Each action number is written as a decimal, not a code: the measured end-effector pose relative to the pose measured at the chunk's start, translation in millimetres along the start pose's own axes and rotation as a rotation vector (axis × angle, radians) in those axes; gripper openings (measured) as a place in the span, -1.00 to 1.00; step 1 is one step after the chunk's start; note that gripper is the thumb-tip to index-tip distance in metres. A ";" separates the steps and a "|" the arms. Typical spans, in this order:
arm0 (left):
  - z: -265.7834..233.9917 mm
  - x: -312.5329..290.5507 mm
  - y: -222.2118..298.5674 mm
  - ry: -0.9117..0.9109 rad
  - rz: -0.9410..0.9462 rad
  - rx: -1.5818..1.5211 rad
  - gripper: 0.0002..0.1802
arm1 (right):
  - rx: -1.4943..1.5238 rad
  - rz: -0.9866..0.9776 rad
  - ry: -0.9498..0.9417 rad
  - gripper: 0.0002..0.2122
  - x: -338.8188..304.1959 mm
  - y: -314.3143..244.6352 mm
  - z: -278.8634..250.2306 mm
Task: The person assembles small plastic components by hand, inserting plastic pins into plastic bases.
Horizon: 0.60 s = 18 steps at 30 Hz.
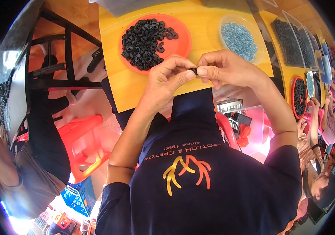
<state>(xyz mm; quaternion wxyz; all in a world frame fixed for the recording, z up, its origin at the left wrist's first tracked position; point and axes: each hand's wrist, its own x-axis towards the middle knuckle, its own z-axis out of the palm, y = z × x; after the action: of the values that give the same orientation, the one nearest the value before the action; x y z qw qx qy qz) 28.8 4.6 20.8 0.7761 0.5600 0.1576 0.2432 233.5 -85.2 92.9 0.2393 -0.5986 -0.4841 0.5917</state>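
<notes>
Over the front part of the yellow table (136, 94), my two hands meet at a small black ring-shaped part (193, 71). My left hand (171, 74) pinches it between thumb and fingertips. From the other side, the thumb and fingers of my right hand (224, 68) close on the same part; its finer shape is hidden by the fingertips. Just beyond my left hand lies a round orange-red tray (181, 49) with a heap of black ring-shaped parts (144, 43). Past my right hand stands a clear round tub (223, 23) full of small blue-grey translucent pieces (240, 41).
Grey bins (136, 6) line the table's far edge. At right, another yellow table holds clear bins (288, 43) of black parts and a red tray (299, 98), with people (312, 145) beside it. Left are a black metal frame (67, 51), a red stool (85, 145) and another person (34, 176).
</notes>
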 end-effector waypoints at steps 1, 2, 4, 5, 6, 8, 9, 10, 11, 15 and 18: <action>-3.8 2.0 -1.7 -0.023 0.096 0.123 -0.80 | -0.002 -0.001 0.004 -0.66 0.8 2.0 0.4; -5.9 3.5 -2.2 -0.045 0.194 0.246 -0.77 | 0.128 -0.031 -0.041 -0.66 2.2 5.8 1.7; -3.7 5.9 2.6 -0.058 0.166 0.214 -0.75 | 0.253 -0.062 -0.081 -0.65 6.7 20.9 5.0; -1.8 7.0 5.2 -0.069 0.133 0.183 -0.73 | 0.478 -0.097 -0.122 -0.63 10.0 33.0 8.7; -0.3 7.9 6.3 -0.068 0.137 0.185 -0.73 | 0.703 -0.135 -0.170 -0.61 14.4 39.5 12.5; 4.3 11.0 7.7 -0.042 0.236 0.147 -0.71 | 0.808 -0.164 -0.171 -0.62 16.4 46.8 19.4; 5.0 12.0 10.3 -0.042 0.239 0.149 -0.71 | 0.916 -0.197 -0.171 -0.61 17.4 47.4 23.5; 5.9 13.1 13.7 -0.058 0.284 0.332 -0.69 | 1.024 -0.230 -0.170 -0.60 19.0 48.9 25.4; 6.7 14.6 15.8 -0.074 0.329 0.514 -0.66 | 1.045 -0.262 -0.201 -0.65 21.3 51.8 25.1; 8.3 19.9 13.0 -0.006 0.496 0.736 -0.62 | 1.229 -0.325 -0.198 -0.72 23.7 42.9 39.4; 8.5 24.6 17.2 0.006 0.631 0.839 -0.60 | 1.247 -0.403 -0.213 -0.76 25.6 45.4 41.9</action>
<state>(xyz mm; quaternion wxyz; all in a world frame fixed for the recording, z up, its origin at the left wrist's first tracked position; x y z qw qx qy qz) 50.2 15.9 40.5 0.3739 0.8422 0.0674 0.3826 203.3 -94.0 33.9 0.5977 -0.1838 -0.1745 0.7606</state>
